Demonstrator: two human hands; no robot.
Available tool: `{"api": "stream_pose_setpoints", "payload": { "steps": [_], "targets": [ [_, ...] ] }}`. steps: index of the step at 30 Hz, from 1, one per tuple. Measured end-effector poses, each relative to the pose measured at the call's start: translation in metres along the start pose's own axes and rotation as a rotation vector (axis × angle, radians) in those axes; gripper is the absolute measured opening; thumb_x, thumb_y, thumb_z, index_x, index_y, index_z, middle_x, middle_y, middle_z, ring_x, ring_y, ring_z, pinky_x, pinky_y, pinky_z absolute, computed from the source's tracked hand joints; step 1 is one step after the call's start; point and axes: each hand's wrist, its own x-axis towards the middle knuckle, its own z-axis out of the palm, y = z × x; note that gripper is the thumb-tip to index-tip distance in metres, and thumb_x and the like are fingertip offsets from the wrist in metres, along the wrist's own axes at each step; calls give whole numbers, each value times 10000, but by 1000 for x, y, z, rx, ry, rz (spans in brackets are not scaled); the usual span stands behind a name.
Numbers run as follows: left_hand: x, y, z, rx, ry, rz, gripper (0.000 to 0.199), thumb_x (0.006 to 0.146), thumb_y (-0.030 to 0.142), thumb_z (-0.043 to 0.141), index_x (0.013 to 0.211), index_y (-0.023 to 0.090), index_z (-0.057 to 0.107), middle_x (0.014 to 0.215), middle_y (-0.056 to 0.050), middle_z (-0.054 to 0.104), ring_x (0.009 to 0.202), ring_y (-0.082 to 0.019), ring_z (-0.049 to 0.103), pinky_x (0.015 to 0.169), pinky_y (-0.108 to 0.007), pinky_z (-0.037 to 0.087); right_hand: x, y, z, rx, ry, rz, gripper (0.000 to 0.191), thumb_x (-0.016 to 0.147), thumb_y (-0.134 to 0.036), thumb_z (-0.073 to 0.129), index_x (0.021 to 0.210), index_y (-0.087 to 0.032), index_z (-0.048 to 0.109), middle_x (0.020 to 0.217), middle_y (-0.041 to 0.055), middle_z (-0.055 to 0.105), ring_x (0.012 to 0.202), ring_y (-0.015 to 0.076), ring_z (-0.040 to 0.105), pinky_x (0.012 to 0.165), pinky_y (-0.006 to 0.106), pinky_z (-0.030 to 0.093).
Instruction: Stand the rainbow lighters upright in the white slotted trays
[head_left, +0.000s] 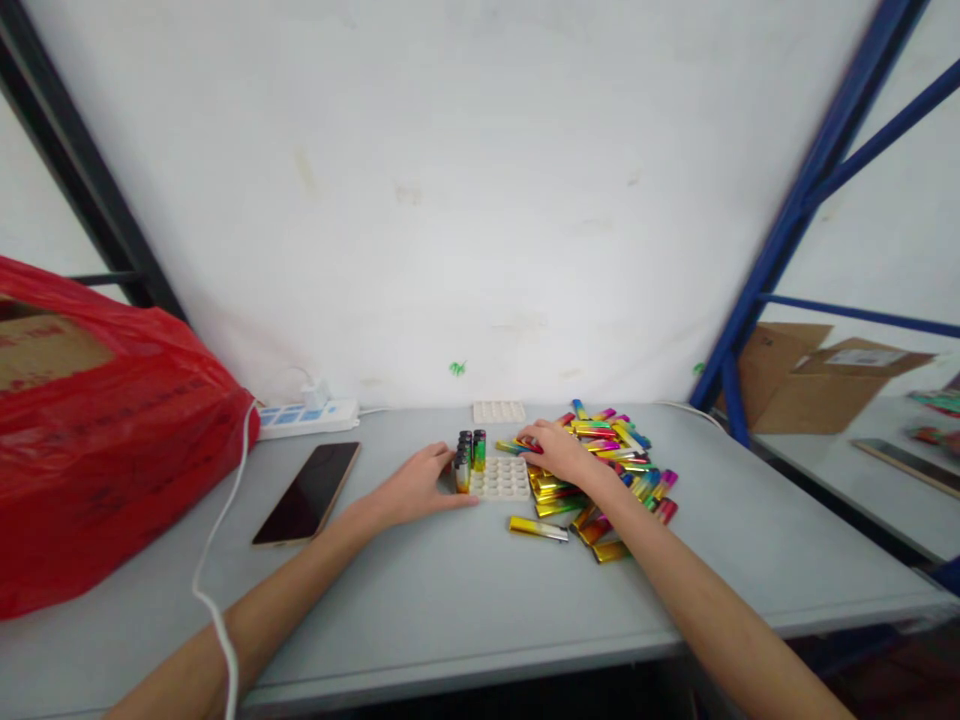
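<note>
Cupped left hand [416,488] open and empty beside white tray [511,494], seemingly to steady it, and dipped half-curled right hand [559,450] into piled lighters [556,508], with any hold impossible to tell!

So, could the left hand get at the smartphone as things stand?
Probably yes: the smartphone lies uncovered on the table, with nothing visible between it and the left hand, though the white cable crossing the forearm might drag.
</note>
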Motion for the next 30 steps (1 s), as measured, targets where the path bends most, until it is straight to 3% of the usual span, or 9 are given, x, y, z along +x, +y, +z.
{"api": "stream_pose_setpoints", "payload": {
  "steps": [4,8,11,15,18,24,27,30],
  "targets": [
    [0,-2,1,-5,21,13,588,763,766,754,954,215,681,1018,-91,686,943,-315,680,869,-422,567,0,-5,-6,-48,-19,-9,199,990,-224,683,1150,-182,794,1139,128,778,1040,262,730,940,324,502],
    [0,-4,2,-10,36,22,584,754,768,762,935,219,678,1004,-93,685,947,-321,682,857,-422,568,-1,-7,-9,5,82,33,229,1026,-228,611,1184,-167,765,1135,140,794,1031,259,732,931,326,499],
    [0,-3,1,4,34,17,584,757,773,756,922,219,670,996,-96,686,932,-321,682,852,-421,564,-1,-6,-7,196,230,59,268,1030,-313,602,1211,-171,740,974,93,794,857,224,715,845,322,513],
    [-1,-1,-1,5,6,12,592,774,790,733,939,226,663,1023,-101,689,949,-325,686,859,-416,563,3,-6,1,651,330,114,397,982,-486,609,1239,-196,695,737,-15,683,645,173,621,658,283,505],
    [0,-2,0,14,4,13,599,778,795,733,944,225,655,1027,-104,687,959,-330,687,872,-421,561,8,-8,8,893,347,152,460,898,-582,669,1146,-196,710,685,-41,612,596,160,585,601,276,493],
    [0,-2,0,5,21,29,606,776,799,733,929,218,656,995,-96,683,905,-313,679,843,-424,559,10,-19,9,984,355,212,542,854,-731,654,855,-189,663,740,-6,627,694,169,589,654,288,512],
    [-1,-1,0,0,28,27,602,777,787,739,940,212,667,1004,-98,689,926,-317,679,856,-425,561,6,-29,5,1052,313,165,540,909,-750,584,870,-212,597,814,7,649,750,177,621,686,299,543],
    [-1,-1,0,-9,15,24,591,778,768,750,950,207,680,1024,-109,696,952,-327,681,855,-423,564,3,-40,1,1192,235,121,496,933,-731,574,928,-237,539,791,-26,606,641,142,574,619,279,524]
  ]
}}
